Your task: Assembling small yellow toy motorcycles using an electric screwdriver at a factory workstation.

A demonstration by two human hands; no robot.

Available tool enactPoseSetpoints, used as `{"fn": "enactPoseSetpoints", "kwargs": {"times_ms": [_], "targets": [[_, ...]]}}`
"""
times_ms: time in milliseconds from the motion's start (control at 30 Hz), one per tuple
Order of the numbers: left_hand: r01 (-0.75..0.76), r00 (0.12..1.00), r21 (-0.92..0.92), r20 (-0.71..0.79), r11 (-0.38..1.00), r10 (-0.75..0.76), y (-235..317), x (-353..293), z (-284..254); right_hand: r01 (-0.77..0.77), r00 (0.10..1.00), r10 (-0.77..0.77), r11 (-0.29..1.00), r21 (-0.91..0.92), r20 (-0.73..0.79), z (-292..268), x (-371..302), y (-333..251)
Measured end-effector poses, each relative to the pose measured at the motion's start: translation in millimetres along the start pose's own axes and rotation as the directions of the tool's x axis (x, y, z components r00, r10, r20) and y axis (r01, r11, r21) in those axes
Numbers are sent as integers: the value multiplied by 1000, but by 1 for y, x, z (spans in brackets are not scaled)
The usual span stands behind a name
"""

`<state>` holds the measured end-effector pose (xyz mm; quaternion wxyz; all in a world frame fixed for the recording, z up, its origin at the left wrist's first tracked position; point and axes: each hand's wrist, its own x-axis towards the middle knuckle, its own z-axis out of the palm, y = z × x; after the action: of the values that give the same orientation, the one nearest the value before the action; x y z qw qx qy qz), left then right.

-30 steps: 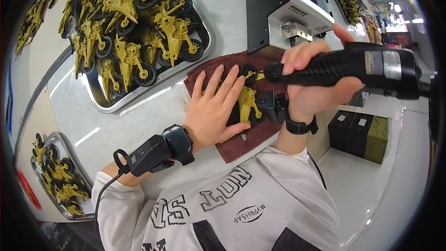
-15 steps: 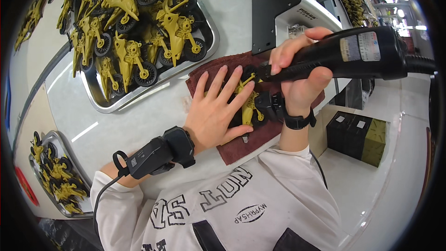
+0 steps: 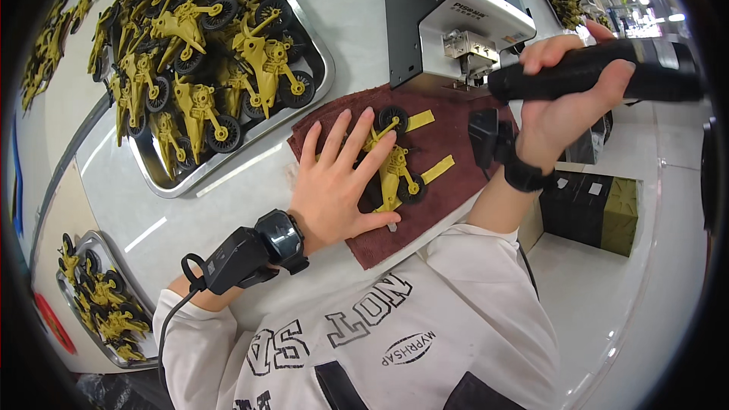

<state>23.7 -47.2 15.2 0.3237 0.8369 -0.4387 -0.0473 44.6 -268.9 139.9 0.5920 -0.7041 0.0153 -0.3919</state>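
My left hand [image 3: 334,175] lies flat with its fingers spread over a yellow toy motorcycle [image 3: 392,163] on a dark red cloth [image 3: 448,137]. Part of the toy is hidden under the fingers. Two black wheels show beside the hand, and yellow strips [image 3: 438,169] stick out to their right. My right hand [image 3: 569,99] is closed around a black electric screwdriver [image 3: 562,70], which is raised off to the right of the toy. The screwdriver lies nearly level, its front end toward the left and its back end smeared by motion.
A metal tray [image 3: 328,80] heaped with yellow toy motorcycles stands at the far left. Another tray [image 3: 76,296] holds several more at the near left. Behind the cloth is a white machine [image 3: 478,19] with a black side plate. A black-and-olive box [image 3: 588,209] sits at right.
The screwdriver has moved right, away from the toy motorcycle, in my right hand. Wheels and yellow strips that it hid now show. My left hand stays on the toy.
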Motion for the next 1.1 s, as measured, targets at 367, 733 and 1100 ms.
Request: {"fn": "enactPoseSetpoints", "kwargs": {"times_ms": [367,733,1100], "targets": [[7,1000,14,2,1000,-7,0,1,0,216,970,-219,976,-38,-109,-2,-6,-6],[4,1000,0,-13,1000,-4,-2,-3,1,-179,949,81,934,308,306,0,-62,-11],[-10,999,7,-35,1000,11,-1,-1,5,-69,972,-45,882,466,230,9,-88,1]]}}
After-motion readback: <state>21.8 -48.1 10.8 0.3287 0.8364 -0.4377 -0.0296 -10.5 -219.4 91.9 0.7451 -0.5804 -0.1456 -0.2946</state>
